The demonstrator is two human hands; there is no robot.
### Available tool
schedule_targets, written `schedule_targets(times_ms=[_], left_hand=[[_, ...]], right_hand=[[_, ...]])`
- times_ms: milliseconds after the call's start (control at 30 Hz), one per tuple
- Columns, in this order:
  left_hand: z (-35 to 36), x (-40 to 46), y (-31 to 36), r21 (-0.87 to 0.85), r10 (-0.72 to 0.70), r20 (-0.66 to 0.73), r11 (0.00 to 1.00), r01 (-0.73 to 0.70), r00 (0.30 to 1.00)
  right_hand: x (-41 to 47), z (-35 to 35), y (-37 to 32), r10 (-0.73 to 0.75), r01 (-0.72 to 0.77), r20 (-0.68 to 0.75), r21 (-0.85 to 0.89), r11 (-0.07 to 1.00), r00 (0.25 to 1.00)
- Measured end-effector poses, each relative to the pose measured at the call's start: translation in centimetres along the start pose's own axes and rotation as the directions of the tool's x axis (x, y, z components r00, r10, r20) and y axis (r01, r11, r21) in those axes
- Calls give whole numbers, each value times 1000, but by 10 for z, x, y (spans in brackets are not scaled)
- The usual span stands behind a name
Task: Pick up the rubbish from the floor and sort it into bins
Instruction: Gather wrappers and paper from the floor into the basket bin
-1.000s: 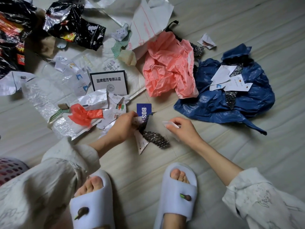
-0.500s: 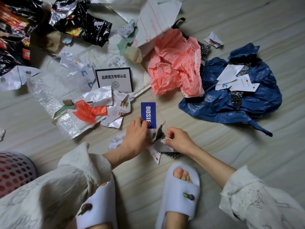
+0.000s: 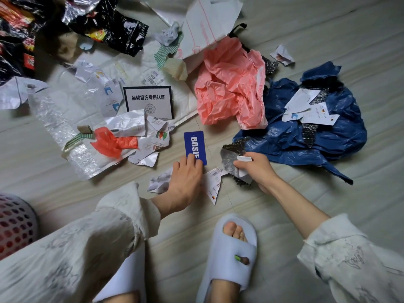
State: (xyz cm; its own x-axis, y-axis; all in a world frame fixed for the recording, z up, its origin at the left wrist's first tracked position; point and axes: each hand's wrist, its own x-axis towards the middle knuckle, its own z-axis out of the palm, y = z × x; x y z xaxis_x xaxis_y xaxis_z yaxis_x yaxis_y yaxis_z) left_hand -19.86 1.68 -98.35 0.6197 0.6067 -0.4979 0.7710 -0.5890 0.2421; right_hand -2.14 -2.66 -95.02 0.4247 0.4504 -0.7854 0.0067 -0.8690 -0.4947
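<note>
A: Report the floor (image 3: 328, 29) contents, left to right.

B: At the far left edge stands a perforated basket (image 3: 15, 224), red inside. Above it, at top left, lie black foil wrappers (image 3: 105, 20). Next comes a strip of bubble wrap (image 3: 56, 130) with a red plastic scrap (image 3: 113, 143) lying on its lower end. Beside these is a white card with a black border (image 3: 148, 101), partly covered by torn paper (image 3: 157, 138).

A: State of the left grip?

B: The left hand (image 3: 185, 180) lies palm down, fingers straight and together. Its fingertips rest on the lower end of the blue tag (image 3: 195, 147). A crumpled paper piece (image 3: 159, 182) lies just left of the wrist, partly under the hand.

A: And the right grip?

B: The right hand (image 3: 255, 169) has its fingers curled and pinches a small white paper scrap (image 3: 243, 159) together with a silver-black textured foil piece (image 3: 229, 160). Between the two hands lies a torn white label (image 3: 213, 186).

A: What lies around the hands?

B: A crumpled pink plastic bag (image 3: 229, 84) lies beyond the tag. A blue plastic bag (image 3: 306, 138) lies just right of the right hand, carrying white paper pieces (image 3: 306, 108). One pale slipper (image 3: 229, 254) is planted below the right hand.
</note>
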Motion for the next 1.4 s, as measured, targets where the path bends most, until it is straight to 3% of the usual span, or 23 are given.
schedule_targets(times_ms=[200,433,600,767,933,1233,1400], left_hand=[[8,-2,8,7,81,40,997,-81,996],[-11,-22,-62,-302,-12,37,953,23,999],[-29,-32,-107,-435,-139,-170,899,52,976],[-56,-4,-138,-409,-322,-308,894,181,895],[-53,17,-153,-235,-263,-221,949,211,939],[-58,1,-142,-442,-283,-313,888,125,907],[-96,-14,-141,-681,-456,-301,718,145,838]], right_hand=[[5,7,-15,-41,41,-5,-40,998,999],[16,47,-41,-160,153,-45,-127,980,986],[16,102,-62,-281,237,-28,-462,855,959],[21,121,-66,-258,125,-119,-640,758,959],[28,124,-68,-205,72,-146,-622,779,968],[25,106,-67,-151,48,-200,-442,896,968],[-2,95,-79,-88,69,-157,-127,990,984]])
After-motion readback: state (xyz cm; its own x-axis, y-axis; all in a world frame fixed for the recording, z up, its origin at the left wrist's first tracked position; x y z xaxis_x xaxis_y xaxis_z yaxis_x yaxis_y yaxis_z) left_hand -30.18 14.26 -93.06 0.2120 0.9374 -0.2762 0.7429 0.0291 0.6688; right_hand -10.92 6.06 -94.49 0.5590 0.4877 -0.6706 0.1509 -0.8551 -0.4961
